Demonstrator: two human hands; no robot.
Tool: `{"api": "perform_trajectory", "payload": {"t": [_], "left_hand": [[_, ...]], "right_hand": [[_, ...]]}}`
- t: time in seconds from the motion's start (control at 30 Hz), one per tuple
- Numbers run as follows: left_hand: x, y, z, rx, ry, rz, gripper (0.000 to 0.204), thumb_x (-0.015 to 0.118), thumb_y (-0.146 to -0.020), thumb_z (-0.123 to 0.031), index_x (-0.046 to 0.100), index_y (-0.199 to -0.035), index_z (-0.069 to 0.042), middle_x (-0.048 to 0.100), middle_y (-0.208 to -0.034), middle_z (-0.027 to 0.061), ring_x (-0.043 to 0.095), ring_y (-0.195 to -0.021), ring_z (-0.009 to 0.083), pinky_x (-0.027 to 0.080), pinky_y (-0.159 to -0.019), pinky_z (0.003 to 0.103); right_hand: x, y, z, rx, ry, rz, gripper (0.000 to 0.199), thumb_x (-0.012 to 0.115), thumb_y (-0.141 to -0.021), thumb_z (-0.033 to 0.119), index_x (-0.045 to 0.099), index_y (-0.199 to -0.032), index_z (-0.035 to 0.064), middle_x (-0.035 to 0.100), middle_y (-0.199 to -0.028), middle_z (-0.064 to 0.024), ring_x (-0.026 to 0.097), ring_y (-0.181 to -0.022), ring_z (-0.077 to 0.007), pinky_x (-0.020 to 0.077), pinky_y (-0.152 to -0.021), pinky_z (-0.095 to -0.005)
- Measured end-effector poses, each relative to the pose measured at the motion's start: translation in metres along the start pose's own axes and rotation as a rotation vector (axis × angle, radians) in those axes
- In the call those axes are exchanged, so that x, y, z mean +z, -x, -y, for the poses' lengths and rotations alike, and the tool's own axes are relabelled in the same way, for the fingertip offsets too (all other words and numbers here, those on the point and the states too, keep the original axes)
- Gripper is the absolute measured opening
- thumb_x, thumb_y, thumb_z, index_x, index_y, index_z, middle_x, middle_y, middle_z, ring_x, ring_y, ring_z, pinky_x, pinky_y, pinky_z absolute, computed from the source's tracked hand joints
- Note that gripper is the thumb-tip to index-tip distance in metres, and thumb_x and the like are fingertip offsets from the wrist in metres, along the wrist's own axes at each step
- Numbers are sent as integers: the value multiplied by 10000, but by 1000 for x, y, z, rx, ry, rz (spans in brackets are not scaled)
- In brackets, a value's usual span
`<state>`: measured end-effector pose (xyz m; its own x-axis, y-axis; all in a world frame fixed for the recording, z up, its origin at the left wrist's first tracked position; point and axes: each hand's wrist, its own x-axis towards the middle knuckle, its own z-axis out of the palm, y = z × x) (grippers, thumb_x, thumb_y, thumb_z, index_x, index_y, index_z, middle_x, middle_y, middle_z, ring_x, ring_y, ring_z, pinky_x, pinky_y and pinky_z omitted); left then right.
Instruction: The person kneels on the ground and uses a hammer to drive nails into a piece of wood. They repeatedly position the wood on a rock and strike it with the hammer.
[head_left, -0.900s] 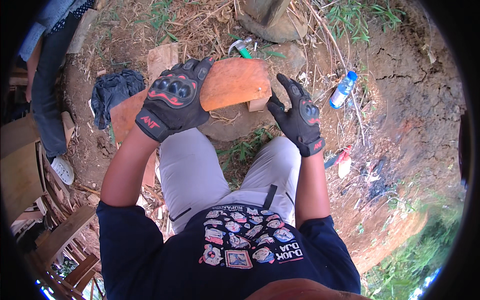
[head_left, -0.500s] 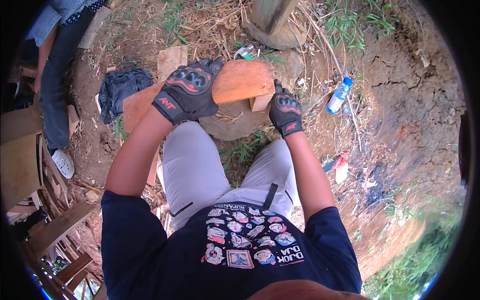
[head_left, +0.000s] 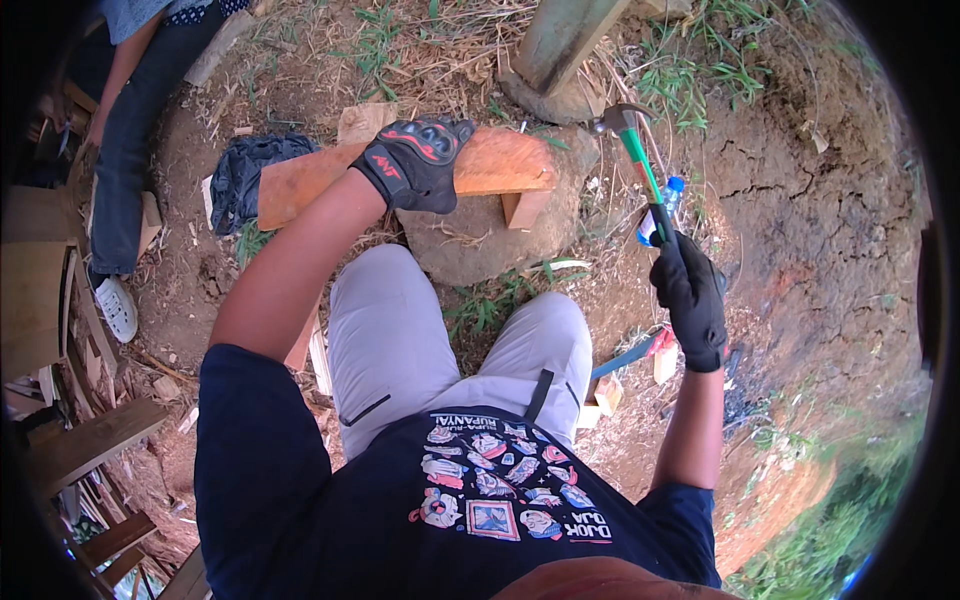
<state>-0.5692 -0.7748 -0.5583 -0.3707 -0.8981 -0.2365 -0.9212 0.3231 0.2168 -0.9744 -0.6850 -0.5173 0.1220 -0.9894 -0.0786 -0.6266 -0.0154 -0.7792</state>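
Note:
My left hand (head_left: 425, 165), in a black glove with red trim, is closed over the middle of a reddish wooden board (head_left: 505, 160). A short wooden block (head_left: 523, 208) sits under the board's right end, and a large flat stone (head_left: 450, 245) lies beneath. Off to the right, my gloved right hand (head_left: 690, 300) grips a claw hammer (head_left: 635, 150) by its black and green handle. The hammer's metal head points away from me, raised and apart from the board. My left glove hides part of the board.
A blue-capped bottle (head_left: 674, 190) lies partly behind the hammer. A black plastic bag (head_left: 250, 175) is left of the board. Beyond stands a post (head_left: 560, 45). Wood pieces (head_left: 95, 445) pile up at left, near another person's leg (head_left: 125, 160). A bluish strip (head_left: 628, 357) lies by my right knee.
My right hand has left the board's right end and swung right, now holding the hammer that lay behind the board. My left hand stays on the board.

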Motion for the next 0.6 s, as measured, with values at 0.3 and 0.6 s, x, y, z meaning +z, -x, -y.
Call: {"api": "perform_trajectory", "payload": {"t": [0.3, 0.6], "left_hand": [[21, 13, -12, -32, 28, -55, 1022, 846, -722, -322, 479, -1627, -21, 686, -1399, 240, 708, -1260, 405, 594, -1054, 490], [51, 24, -40, -92, 83, -180, 920, 845, -758, -367, 548, -1549, -2, 696, -1366, 241, 698, -1256, 409, 567, -1098, 489]], "right_hand": [[8, 54, 43, -78, 301, 8, 324, 609, -1139, 304, 745, -1299, 57, 676, -826, -126, 674, -706, -255, 510, -664, -416], [16, 58, 32, -111, 406, -18, 311, 640, -1127, 278, 735, -1317, 51, 728, -891, -191, 712, -746, -363, 526, -681, -470]]}}
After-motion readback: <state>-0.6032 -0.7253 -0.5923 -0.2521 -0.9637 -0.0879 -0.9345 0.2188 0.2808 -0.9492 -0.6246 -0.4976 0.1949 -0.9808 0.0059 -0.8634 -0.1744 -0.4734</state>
